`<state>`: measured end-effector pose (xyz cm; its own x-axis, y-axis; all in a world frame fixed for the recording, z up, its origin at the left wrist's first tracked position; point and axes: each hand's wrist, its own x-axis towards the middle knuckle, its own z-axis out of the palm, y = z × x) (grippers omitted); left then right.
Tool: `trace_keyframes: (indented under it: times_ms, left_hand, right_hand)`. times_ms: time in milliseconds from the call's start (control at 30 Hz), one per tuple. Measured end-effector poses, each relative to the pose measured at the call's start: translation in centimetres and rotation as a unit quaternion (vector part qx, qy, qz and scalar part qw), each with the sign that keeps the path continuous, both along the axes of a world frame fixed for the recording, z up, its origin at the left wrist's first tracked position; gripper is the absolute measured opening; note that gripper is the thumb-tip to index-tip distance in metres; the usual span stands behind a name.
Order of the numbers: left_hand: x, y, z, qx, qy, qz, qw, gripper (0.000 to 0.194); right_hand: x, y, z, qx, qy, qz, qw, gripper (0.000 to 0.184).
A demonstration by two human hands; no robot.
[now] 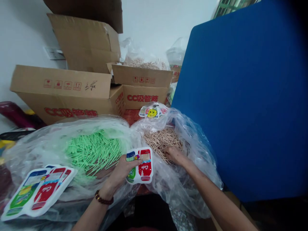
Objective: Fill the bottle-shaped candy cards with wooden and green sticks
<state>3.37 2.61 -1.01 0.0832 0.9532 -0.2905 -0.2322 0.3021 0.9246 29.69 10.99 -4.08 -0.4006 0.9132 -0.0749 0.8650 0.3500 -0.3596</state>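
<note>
My left hand [125,171] is closed around a bottle-shaped candy pack [145,170], its thumb across the front. The pack has a green half and a red half marked Cola, with thin sticks showing in its upper windows. My right hand [173,154] reaches into an open clear bag, its fingers curled into a heap of brown candy straws [160,139]. How many straws are in those fingers is hidden. Left of it, green candy straws [93,149] lie loose in another clear bag. Similar candy packs [39,189] rest stacked on that bag at lower left.
Open cardboard boxes [72,102] with red lettering stand behind the bags. Another bag of pale brown straws [144,63] sits in the rear box. A large blue panel [240,96] bounds the right side. Smiley-face stickers or cards [152,112] lie behind the brown straws.
</note>
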Motion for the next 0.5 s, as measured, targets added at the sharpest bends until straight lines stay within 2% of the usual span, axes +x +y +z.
trace_keyframes:
  times_ms: [167, 200, 267, 300, 367, 433, 500]
  left_hand:
    - [0.1, -0.1, 0.3, 0.013, -0.013, -0.029, 0.999, 0.027]
    - [0.1, -0.1, 0.2, 0.013, -0.011, -0.035, 0.999, 0.026]
    - [0.2, -0.1, 0.1, 0.017, -0.009, -0.046, 0.999, 0.025]
    - [0.3, -0.1, -0.1, 0.022, -0.008, -0.052, 0.998, 0.025]
    - [0.6, -0.1, -0.3, 0.029, 0.000, -0.067, 0.997, 0.026]
    - [0.8, -0.2, -0.3, 0.029, 0.022, -0.076, 0.996, 0.026]
    - [0.9, -0.4, -0.3, 0.026, 0.054, -0.077, 0.995, 0.027]
  right_hand:
    - [1.5, 0.0, 0.5, 0.007, 0.012, -0.020, 1.000, 0.016]
    - [1.6, -0.1, 0.8, 0.012, 0.028, -0.027, 0.999, 0.019]
    - [1.2, -0.8, 1.8, 0.012, 0.128, -0.046, 0.991, 0.032]
    - [0.7, -1.2, 2.5, 0.005, 0.211, -0.054, 0.976, 0.039]
    - [-0.9, -2.3, 4.4, -0.036, 0.398, -0.050, 0.915, 0.038]
    - [-2.8, -3.3, 6.3, -0.047, 0.516, -0.042, 0.854, 0.028]
    - [-4.5, -4.1, 7.9, -0.035, 0.589, -0.050, 0.806, 0.024]
